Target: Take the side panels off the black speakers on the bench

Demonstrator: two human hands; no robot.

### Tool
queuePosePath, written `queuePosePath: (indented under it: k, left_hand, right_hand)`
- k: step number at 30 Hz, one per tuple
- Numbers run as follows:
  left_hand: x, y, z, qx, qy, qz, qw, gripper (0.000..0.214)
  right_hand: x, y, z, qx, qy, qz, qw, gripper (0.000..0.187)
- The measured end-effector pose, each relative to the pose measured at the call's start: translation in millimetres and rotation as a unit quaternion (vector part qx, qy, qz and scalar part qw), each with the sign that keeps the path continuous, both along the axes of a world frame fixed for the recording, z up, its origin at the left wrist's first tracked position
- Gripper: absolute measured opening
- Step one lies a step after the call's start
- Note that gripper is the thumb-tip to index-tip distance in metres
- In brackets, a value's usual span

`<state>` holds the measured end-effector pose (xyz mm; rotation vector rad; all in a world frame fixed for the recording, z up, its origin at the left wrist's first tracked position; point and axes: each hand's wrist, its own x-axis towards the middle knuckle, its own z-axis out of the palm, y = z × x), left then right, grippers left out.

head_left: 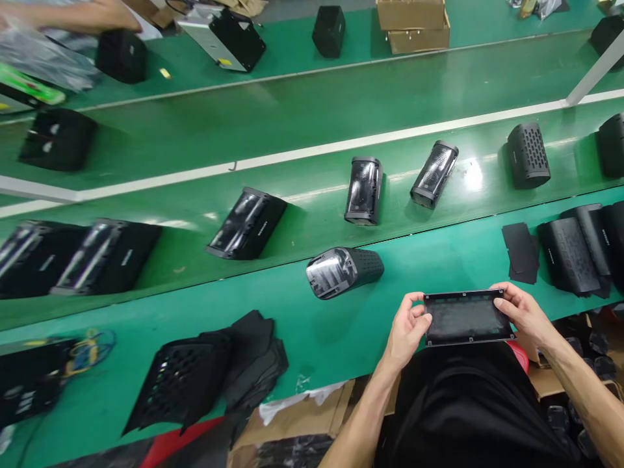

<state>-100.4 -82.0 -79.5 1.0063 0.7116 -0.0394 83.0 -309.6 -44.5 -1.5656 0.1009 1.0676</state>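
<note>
Between both hands I hold a black rectangular speaker grille panel, its framed inner side facing me, over the near edge of the green bench. My left hand pinches its left end, thumb on the frame. My right hand grips the right end, thumb pressed on the inner face. Beyond my left hand a black speaker lies on the bench, with its glossy end turned toward the left. To the right of my hands lie thin black sheets and several black curved covers.
Several black speakers stand along the green conveyor past the bench. On the left are a pile of black sheets, perforated black covers and coiled wires. Another person's arm shows at the far left. Cardboard boxes sit opposite.
</note>
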Motion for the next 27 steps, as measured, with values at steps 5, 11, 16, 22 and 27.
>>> queuePosePath:
  k: [5,11,16,22,27]
  left_hand:
    - [4,0,2.4,0.008,-0.002,0.005,1.000,0.057]
    - [7,0,7.9,0.024,0.018,0.016,0.999,0.056]
    - [6,0,6.2,0.034,0.022,0.027,0.999,0.055]
    - [5,-1,0.1,0.034,0.020,0.038,0.998,0.053]
    - [1,-1,-3.9,0.027,0.017,0.039,0.999,0.052]
  right_hand:
    - [0,-1,1.9,0.006,0.002,0.001,1.000,0.049]
    - [-1,-1,0.2,0.009,0.004,0.007,1.000,0.048]
    - [-3,-2,-2.9,0.011,0.001,0.011,1.000,0.047]
    - [-4,-4,-6.0,0.004,-0.010,0.020,1.000,0.045]
    - [-5,-4,-7.7,-0.002,-0.017,0.028,0.999,0.043]
